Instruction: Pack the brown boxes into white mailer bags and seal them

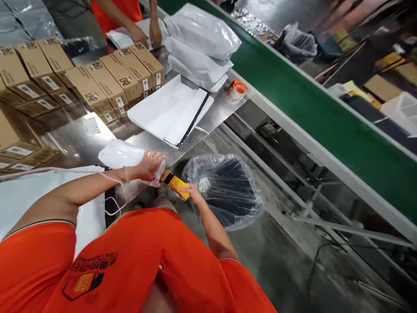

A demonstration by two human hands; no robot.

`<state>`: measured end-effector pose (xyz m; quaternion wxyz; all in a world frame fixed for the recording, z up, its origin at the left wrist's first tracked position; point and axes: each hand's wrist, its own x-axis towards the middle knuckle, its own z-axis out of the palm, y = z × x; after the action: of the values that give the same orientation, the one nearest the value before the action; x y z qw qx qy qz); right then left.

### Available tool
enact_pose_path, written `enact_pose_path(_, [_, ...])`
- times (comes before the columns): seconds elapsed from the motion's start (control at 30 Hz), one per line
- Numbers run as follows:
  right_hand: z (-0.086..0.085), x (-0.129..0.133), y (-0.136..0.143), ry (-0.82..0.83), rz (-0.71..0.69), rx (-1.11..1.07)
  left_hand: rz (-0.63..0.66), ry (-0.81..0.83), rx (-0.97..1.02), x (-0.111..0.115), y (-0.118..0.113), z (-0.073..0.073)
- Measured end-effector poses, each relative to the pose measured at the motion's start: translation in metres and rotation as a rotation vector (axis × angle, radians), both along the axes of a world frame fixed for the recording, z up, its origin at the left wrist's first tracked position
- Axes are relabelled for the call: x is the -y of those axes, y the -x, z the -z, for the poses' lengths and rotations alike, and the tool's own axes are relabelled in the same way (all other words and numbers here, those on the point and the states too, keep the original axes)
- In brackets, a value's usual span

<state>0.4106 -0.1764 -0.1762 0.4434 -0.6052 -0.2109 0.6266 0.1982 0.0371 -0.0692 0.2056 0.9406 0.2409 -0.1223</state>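
Scanner (175,184), yellow, sits at lower centre of the frame, gripped in the right hand (192,194) and aimed at the small white bag (124,154) that the left hand (150,166) pins at the table (81,145) edge; both hands are closed on what they hold. Judging by this, the step in hand is reading the bag's label; the next move calls for holding the scanner steady over it. Boxes (107,82) lie upper left, with a co-worker's hands (148,34) above them
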Motion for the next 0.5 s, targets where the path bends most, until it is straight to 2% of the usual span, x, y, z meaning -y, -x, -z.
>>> enact_pose_path(0.07, [-0.034,-0.007,-0.016,-0.001,0.006,-0.024,-0.053,0.104,0.219,-0.032,0.026,-0.014])
enact_pose_path(0.13, [-0.075,-0.023,-0.027,-0.042,-0.024,-0.027,-0.093,0.251,0.462,-0.064,0.061,-0.021])
enact_pose_path(0.2, [-0.116,-0.047,-0.027,-0.089,-0.109,-0.002,-0.152,0.389,0.633,-0.085,0.099,-0.019])
enact_pose_path(0.27, [-0.150,-0.076,-0.015,-0.106,-0.220,0.020,-0.262,0.483,0.696,-0.093,0.134,-0.011])
enact_pose_path(0.33, [-0.173,-0.106,0.006,-0.107,-0.306,0.029,-0.392,0.486,0.663,-0.095,0.165,-0.007])
enact_pose_path(0.4, [-0.185,-0.132,0.029,-0.103,-0.336,0.036,-0.452,0.362,0.608,-0.095,0.187,-0.011])
enact_pose_path(0.5, [-0.194,-0.161,0.057,-0.076,-0.346,0.056,-0.344,0.132,0.517,-0.097,0.190,-0.028])
